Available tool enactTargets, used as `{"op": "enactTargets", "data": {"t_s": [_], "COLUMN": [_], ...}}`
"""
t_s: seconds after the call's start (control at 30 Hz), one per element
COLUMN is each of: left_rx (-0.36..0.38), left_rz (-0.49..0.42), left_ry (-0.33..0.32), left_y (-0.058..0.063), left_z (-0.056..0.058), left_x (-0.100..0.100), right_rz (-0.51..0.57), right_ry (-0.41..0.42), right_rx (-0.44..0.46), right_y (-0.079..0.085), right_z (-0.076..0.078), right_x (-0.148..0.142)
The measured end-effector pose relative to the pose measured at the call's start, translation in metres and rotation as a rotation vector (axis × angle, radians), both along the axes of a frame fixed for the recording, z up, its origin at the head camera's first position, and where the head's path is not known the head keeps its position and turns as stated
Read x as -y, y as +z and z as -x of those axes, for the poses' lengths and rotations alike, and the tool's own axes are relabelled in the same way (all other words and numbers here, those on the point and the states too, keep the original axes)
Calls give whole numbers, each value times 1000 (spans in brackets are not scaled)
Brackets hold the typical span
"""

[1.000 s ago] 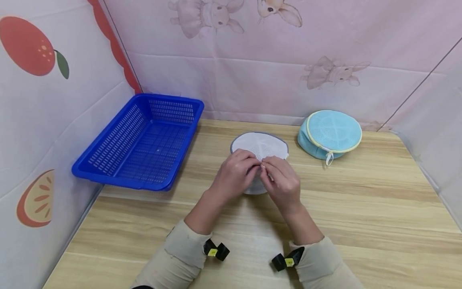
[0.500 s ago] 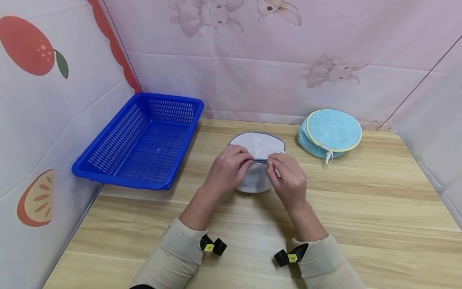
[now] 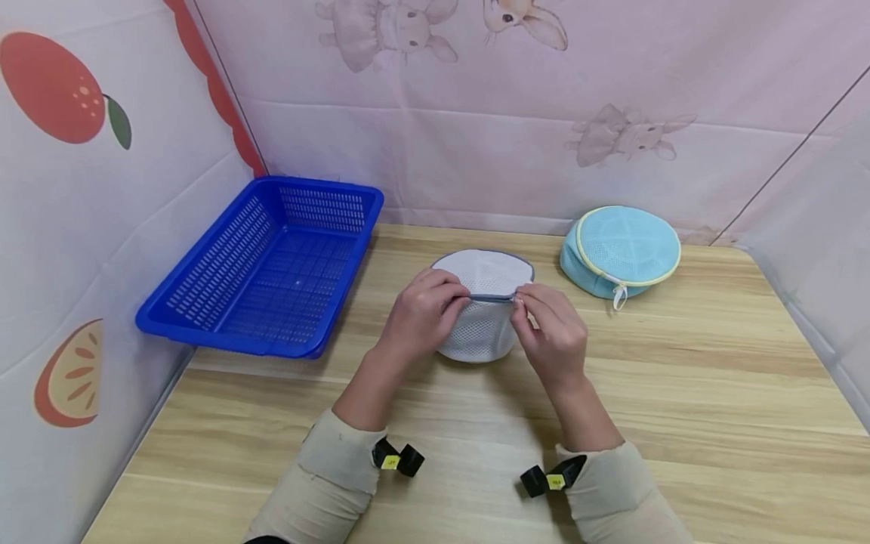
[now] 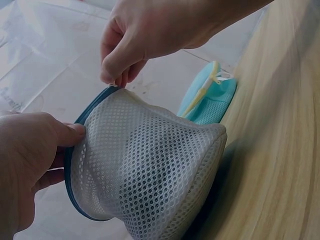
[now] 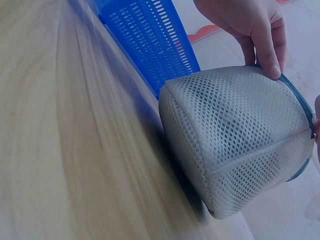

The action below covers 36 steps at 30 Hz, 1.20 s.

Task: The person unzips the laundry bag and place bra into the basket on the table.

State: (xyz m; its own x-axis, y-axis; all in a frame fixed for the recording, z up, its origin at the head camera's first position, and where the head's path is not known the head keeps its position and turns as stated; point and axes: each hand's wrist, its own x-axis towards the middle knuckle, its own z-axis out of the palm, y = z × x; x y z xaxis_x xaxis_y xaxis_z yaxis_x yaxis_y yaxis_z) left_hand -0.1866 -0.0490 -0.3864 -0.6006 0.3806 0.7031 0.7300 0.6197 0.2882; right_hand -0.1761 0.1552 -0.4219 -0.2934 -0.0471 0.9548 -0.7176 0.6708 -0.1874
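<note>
A white mesh laundry bag point(image 3: 476, 334) with a blue-grey zipper point(image 3: 492, 298) round its top stands on the table in front of me. My left hand point(image 3: 423, 311) pinches the zipper edge at the left, thumb on the near side. At the right front of the rim, my right hand point(image 3: 556, 336) pinches a small piece at the zipper, mostly covered by the fingertips. The left wrist view shows the mesh side point(image 4: 150, 155) bulging between both hands. In the right wrist view a seam point(image 5: 260, 148) runs down the bag, and only fingertips of the right hand point(image 5: 317, 122) show.
On the left sits a blue perforated plastic basket point(image 3: 285, 283). A light-blue round mesh bag point(image 3: 628, 245) with yellow trim and a white pull loop stands at the back right. Printed fabric walls point(image 3: 442, 151) rise behind and beside the wooden table point(image 3: 680, 393).
My hands started close together at the front of the rim. The right hand has moved rightward along the zipper, the left slightly left, and a stretch of zipper now shows between them.
</note>
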Motion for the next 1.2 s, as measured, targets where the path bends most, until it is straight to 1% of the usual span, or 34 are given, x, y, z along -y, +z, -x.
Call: {"op": "enactTargets", "data": {"t_s": [0.2,0.43,0.57,0.67,0.73,0.87,0.93,1.1,1.2], "left_rx": [-8,5,0,6,21,77,98,123,135], "left_rz": [-11,-4,-10,-4,20,79,94,118,138], "left_ry": [-5,1,-6,-12,-17,-31,-37,-20,-13], "left_y": [1,2,2,1,0,-3,-4,-4,-4], "left_z": [0,0,0,0,0,-1,-2,-4,-6], "left_x": [1,1,1,1,0,-3,-4,-7,-9], "right_rz": [4,2,8,7,-2,-12,-17,-79,-140], "right_ry": [-6,-18,-16,-25,-43,-69,-68,-35,-1], "right_rx": [3,8,2,15,39,99,126,213,293], "right_y": [-1,0,1,1,1,1,0,1,0], "right_z": [1,1,1,1,1,1,1,1,1], "right_x": [-1,-1,-1,-1,-3,-5,-6,-7,-7]}}
